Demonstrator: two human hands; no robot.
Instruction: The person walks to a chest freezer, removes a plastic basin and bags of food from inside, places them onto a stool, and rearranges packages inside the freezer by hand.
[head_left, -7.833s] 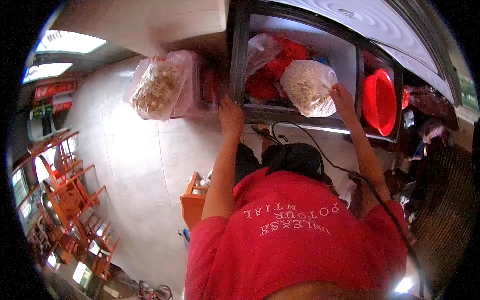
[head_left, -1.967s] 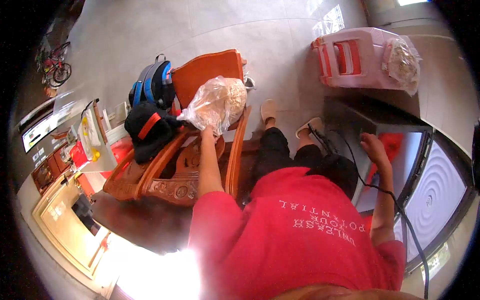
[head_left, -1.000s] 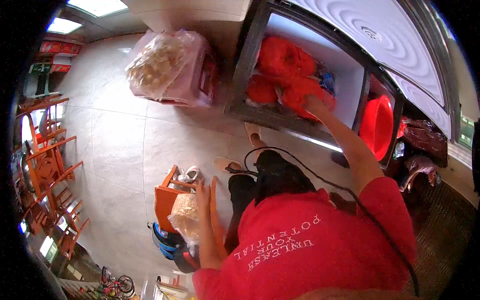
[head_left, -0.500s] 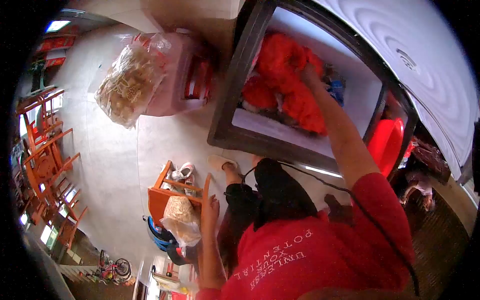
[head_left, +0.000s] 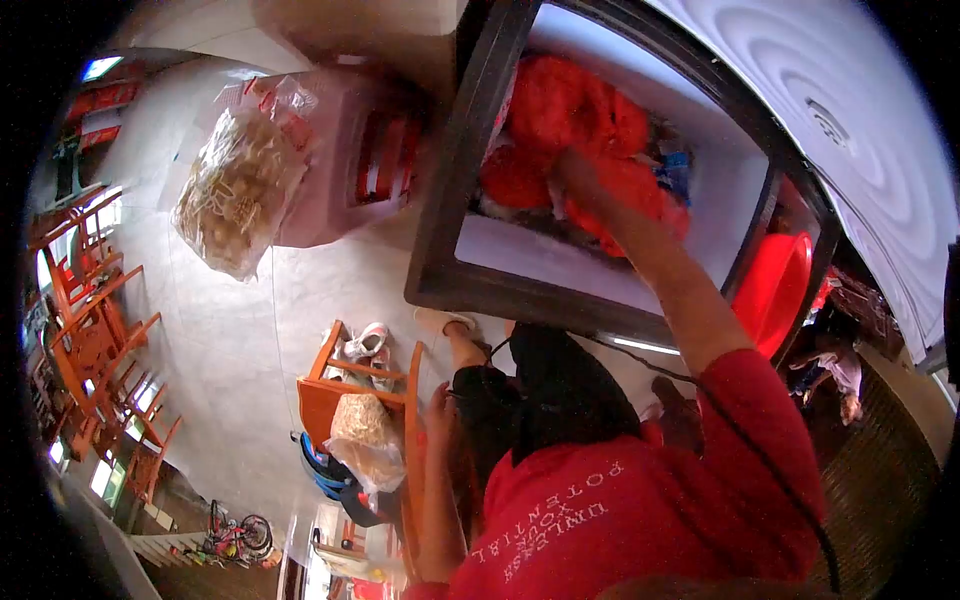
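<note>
The right hand (head_left: 572,172) is down among red bags (head_left: 575,100) piled inside an open chest freezer (head_left: 540,300), its forearm crossing the dark rim; a blue packet (head_left: 675,172) lies beside the bags, a red basin (head_left: 775,280) sits in the next compartment and the raised lid (head_left: 830,70) stands beyond. The left hand (head_left: 440,410) is just beside the arm of a wooden chair (head_left: 316,408), which bears a clear bag of pale contents (head_left: 360,420). Off to the left, a pink crate (head_left: 335,200) carries another clear bag (head_left: 235,195), while a black cable (head_left: 745,440) crosses the red shirt (head_left: 640,500). The right fingers blur into shadow, so their grip cannot be told; the left fingers are equally unclear, the red bags' contents are hidden, and the lid is cut off at the edge
</note>
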